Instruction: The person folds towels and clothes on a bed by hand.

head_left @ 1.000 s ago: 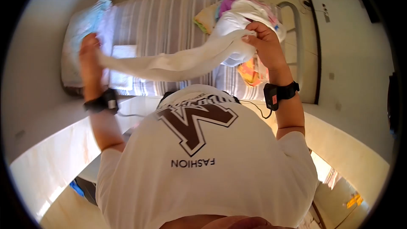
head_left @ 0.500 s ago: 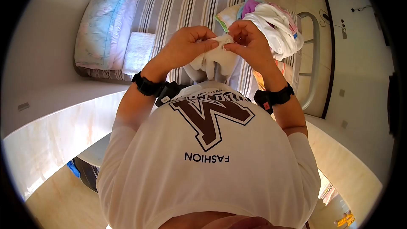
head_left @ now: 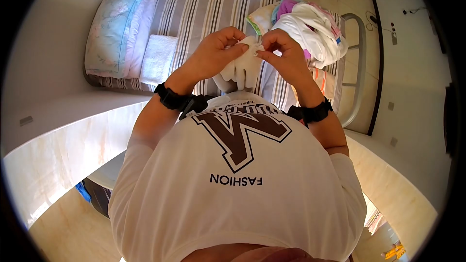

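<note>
Above the bed, a pair of white gloves (head_left: 243, 68) hangs with its fingers pointing down towards my shirt. My left hand (head_left: 217, 52) pinches the upper edge of the gloves between thumb and fingers. On the other side, my right hand (head_left: 286, 54) pinches the bunched cuff, its thumb and fingertips close together. Both hands are closed and only a short gap lies between them. I cannot make out how the two gloves overlap.
A striped bed sheet (head_left: 204, 7) lies under my hands. Folded pillows or quilts (head_left: 114, 34) and a folded white towel (head_left: 159, 58) are at the left. Crumpled clothes (head_left: 310, 31) lie at the right, beside a metal bed rail (head_left: 360, 68).
The gloves have drawn together into a narrower bundle, the right side moving inward. My right hand has come slightly down, and its wrist has turned a little.
</note>
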